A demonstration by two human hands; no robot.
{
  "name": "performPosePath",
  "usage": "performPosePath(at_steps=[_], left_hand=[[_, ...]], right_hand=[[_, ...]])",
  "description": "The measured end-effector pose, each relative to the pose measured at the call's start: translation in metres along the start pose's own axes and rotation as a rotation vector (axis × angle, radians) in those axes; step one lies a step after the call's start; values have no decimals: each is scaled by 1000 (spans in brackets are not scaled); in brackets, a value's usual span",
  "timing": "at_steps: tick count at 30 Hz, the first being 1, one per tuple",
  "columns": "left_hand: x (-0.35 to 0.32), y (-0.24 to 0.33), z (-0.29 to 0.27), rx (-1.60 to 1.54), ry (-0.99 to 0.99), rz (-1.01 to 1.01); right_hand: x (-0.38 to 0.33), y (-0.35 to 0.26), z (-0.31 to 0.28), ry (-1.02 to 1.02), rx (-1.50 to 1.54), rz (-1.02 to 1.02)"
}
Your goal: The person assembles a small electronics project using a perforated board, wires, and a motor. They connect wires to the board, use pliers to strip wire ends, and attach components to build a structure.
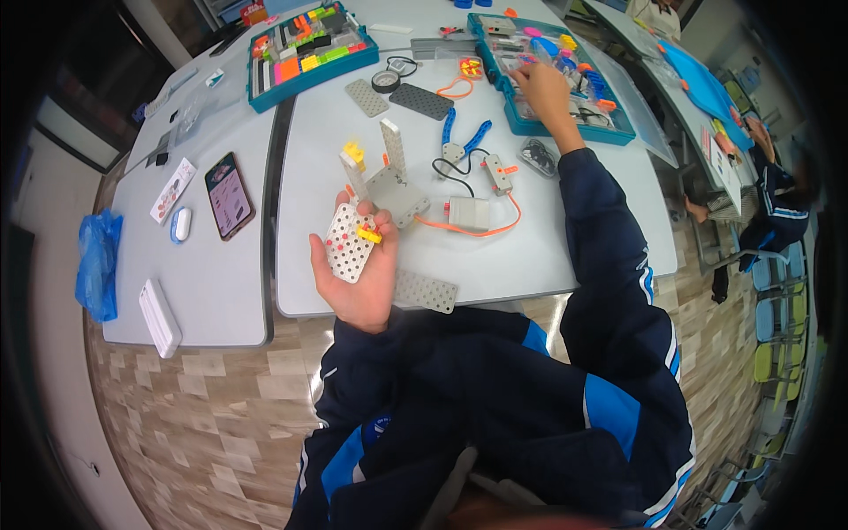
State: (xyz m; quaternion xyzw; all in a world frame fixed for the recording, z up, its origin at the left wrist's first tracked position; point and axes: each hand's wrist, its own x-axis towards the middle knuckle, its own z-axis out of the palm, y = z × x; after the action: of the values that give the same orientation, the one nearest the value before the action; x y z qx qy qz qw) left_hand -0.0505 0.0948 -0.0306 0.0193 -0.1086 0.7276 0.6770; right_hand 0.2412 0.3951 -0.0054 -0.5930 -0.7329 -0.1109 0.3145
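Note:
My left hand (pixel 375 296), palm up near the table's front edge, is closed around a white perforated plate (pixel 347 262) with pink pegs and a small yellow piece (pixel 368 234) on it. Just beyond stands a partly built frame of pale perforated plates (pixel 397 196), with a yellow gear (pixel 353 153) at its upper left. My right hand (pixel 543 90) reaches into an open teal parts case (pixel 609 135) at the far right. Its fingers are bent together among small colourful parts; whatever they pinch is too small to make out.
An orange cable (pixel 495 231) links a white box (pixel 468 214) and a small grey module (pixel 497 174). Blue-handled pliers (pixel 454 150) lie behind. Another teal case (pixel 344 64) holds bricks at far left. A phone (pixel 230 196) lies on the left table. A grey plate (pixel 427 291) overhangs the front edge.

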Motion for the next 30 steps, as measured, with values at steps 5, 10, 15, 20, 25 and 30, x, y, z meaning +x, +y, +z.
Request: performPosePath(at_steps=[5,10,15,20,25,30], left_hand=[[-1,0,0,-1,12,5],[-1,1,-2,-4,13,17],[-1,1,-1,-12,18,18],[0,1,2,-36,-8,55],[0,0,2,-96,-27,44],[1,0,1,-93,-61,41]], right_hand=[[4,17,7,-127,99,18],[11,20,-29,21,249,-42],[1,21,-105,-41,502,-26],[-24,19,-96,214,370,42],[-31,37,-63,334,114,-108],[-35,41,-62,257,111,-173]])
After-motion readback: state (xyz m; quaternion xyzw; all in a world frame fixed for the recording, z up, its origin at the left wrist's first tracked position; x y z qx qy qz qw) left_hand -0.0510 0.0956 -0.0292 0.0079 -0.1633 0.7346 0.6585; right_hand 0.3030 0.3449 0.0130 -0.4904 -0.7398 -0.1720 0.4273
